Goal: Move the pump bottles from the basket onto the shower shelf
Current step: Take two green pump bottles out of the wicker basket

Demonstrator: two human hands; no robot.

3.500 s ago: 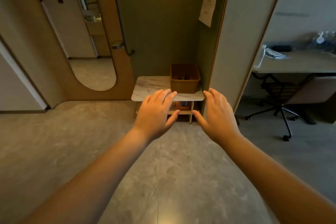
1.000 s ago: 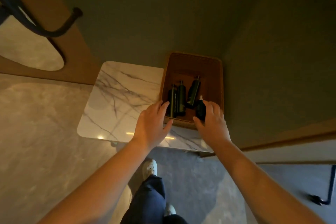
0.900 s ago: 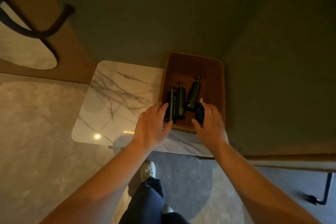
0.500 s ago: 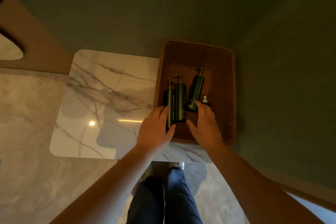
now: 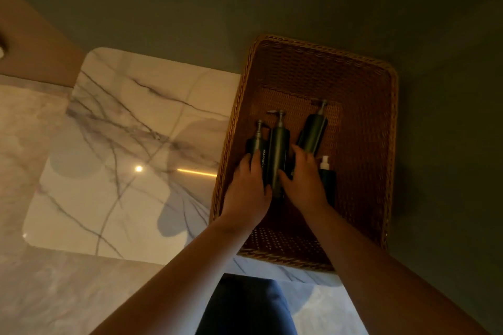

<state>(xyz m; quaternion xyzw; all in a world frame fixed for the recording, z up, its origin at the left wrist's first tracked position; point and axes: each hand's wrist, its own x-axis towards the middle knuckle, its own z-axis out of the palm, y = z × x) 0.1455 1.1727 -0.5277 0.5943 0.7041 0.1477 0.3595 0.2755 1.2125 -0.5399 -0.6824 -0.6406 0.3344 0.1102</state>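
Note:
A brown woven basket (image 5: 392,144) stands on the right end of a marble table top (image 5: 122,130). Three dark pump bottles lie in it side by side: a left one (image 5: 260,141), a middle one (image 5: 279,149) and a right one (image 5: 313,130). A smaller dark bottle with a white pump (image 5: 326,174) lies at the far right. My left hand (image 5: 249,190) reaches into the basket and straddles the left bottle, fingers on one side and thumb on the other. My right hand (image 5: 304,179) covers the lower end of the right bottle. No shower shelf is in view.
A dark green wall rises right behind and to the right of the basket. A wooden panel (image 5: 35,43) borders the table on the left. Below the table edge I see the grey floor and my leg in dark trousers (image 5: 245,307).
I have come up to the table and leaned over the basket. Both hands went from its near rim down inside and onto the bottles.

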